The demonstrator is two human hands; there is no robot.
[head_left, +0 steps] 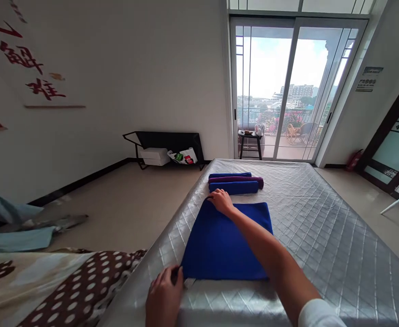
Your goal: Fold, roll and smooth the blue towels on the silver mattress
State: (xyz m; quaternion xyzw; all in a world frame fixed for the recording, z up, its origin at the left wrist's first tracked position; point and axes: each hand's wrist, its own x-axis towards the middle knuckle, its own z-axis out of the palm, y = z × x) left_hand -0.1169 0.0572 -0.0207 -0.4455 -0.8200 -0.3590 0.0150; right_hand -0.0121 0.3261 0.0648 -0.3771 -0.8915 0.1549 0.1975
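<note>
A blue towel lies flat on the silver quilted bed cover. My right hand reaches across it, fingers closed on its far left corner. At the near left corner, my left hand pinches the towel's edge between thumb and fingers; a small pale tag shows beside it. Just beyond the far edge lie rolled towels side by side: a near blue roll, a purple roll and a farther blue roll.
Left of the bed is a brown polka-dot blanket, with pale blue fabric behind it. A black metal rack with a white box stands by the wall. A glass sliding door is beyond the bed.
</note>
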